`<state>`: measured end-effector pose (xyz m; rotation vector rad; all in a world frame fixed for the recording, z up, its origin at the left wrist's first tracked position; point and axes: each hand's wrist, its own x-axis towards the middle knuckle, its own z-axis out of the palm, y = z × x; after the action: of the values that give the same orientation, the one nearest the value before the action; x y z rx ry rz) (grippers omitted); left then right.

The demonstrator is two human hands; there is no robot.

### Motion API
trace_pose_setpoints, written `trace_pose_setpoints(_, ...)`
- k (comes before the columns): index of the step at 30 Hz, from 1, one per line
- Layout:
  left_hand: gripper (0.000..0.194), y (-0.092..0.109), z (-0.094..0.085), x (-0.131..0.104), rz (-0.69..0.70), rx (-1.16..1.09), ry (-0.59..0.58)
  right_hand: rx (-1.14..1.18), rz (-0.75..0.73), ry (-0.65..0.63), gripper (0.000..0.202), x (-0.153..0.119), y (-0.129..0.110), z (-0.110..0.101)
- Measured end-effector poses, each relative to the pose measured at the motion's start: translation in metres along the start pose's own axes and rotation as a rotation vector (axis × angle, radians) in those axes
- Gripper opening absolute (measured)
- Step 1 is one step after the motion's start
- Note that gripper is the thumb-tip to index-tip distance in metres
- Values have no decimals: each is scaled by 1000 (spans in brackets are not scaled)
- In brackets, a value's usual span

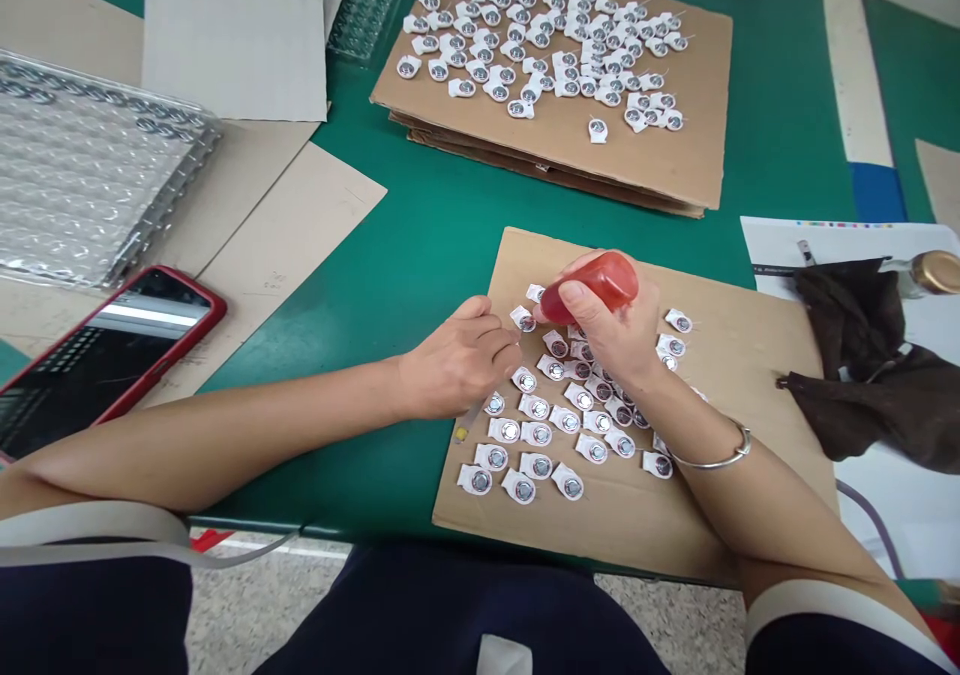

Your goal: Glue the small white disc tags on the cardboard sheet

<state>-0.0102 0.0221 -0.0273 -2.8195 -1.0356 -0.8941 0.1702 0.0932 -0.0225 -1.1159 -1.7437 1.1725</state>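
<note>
Right grip [621, 327] clasps red bottle [600, 285], left grip [461, 363] curled, handwriting [275, 281] on cardboard [330, 195] illegible.

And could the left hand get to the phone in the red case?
Probably yes. Only green tabletop and flat cardboard seem to lie between the left hand and the phone, and nothing covers the phone. The hand is curled, so it would likely need to open.

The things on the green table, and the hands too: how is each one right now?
Red bottle: held, tilted
Right hand: closed around red bottle
Left hand: fingers curled
Phone: face up, screen dark
White pieces: scattered
Near cardboard: flat
Far cardboard: stacked
Dark cloth: crumpled
Glass bottle: gold cap on
</note>
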Motion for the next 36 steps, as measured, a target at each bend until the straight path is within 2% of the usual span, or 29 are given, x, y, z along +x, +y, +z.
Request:
trace_pose_setpoints(15,12,1,1,0,-13,17,-11,-27,-19,4,45,0,3,0)
trace_pose_setpoints(24,16,1,1,0,-16,24,-35,-41,-14,26,46,0,4,0)
trace_pose_setpoints(29,20,2,1,1,-22,5,4,-57,-2,20,47,-1,3,0)
trace_pose_setpoints(36,19,1,1,2,-19,7,-1,-60,-7,25,47,-1,4,0)
